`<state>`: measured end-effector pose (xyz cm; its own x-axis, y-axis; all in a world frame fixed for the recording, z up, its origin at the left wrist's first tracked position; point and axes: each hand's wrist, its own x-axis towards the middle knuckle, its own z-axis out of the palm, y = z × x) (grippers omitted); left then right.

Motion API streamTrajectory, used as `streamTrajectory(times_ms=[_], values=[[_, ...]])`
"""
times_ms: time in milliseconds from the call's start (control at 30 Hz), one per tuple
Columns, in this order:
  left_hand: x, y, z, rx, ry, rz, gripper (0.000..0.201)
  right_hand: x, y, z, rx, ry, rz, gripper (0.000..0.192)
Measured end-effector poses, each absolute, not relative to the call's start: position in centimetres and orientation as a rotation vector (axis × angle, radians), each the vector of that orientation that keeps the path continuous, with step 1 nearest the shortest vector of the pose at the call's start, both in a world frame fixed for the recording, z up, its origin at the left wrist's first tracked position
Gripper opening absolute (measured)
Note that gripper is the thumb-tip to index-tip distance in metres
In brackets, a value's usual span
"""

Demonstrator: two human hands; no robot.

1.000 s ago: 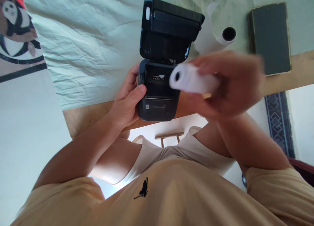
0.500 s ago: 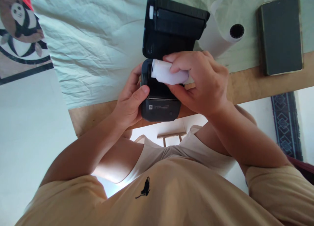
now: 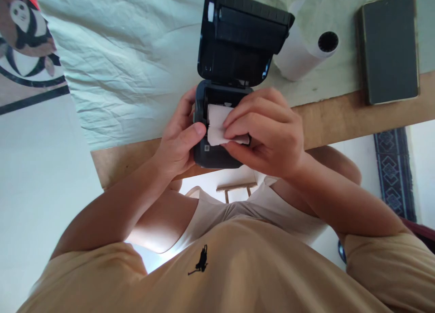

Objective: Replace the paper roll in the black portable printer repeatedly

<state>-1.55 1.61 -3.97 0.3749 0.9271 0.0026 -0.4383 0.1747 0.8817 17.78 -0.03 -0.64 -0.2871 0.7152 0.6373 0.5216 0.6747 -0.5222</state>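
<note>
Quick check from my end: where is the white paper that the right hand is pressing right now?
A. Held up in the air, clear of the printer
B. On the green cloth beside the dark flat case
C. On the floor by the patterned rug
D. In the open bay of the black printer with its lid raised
D: the right hand presses the white paper into the open bay of the black printer, whose body the left hand grips.

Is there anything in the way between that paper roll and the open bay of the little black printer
Nothing visible does. The printer has its lid swung up and back, and the right hand holds the paper roll at the open bay. The left hand grips only the printer's side.
</note>
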Motion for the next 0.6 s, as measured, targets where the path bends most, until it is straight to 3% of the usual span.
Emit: streamTrajectory(times_ms=[167,233,300,400,600], values=[[-1.7,1.6,-3.7,1.005,0.633,1.008,0.064,17.7,-0.2,-1.2,-0.939,-1.903,0.249,0.024],[-1.8,1.4,-3.7,1.022,0.713,0.989,0.074,18.1,-0.1,-1.1,-0.953,-1.899,0.229,0.020],[-2.0,1.4,-3.9,1.048,0.757,0.965,0.096,18.5,0.1,-1.0,-0.991,-1.919,0.195,0.016],[-2.1,1.4,-4.3,1.069,0.691,0.926,0.132,18.7,0.2,-1.2,-1.062,-1.956,0.226,0.027],[-1.8,1.1,-3.3,1.037,0.716,0.916,0.130,18.7,0.1,-2.0,-1.107,-1.932,0.375,0.045]])
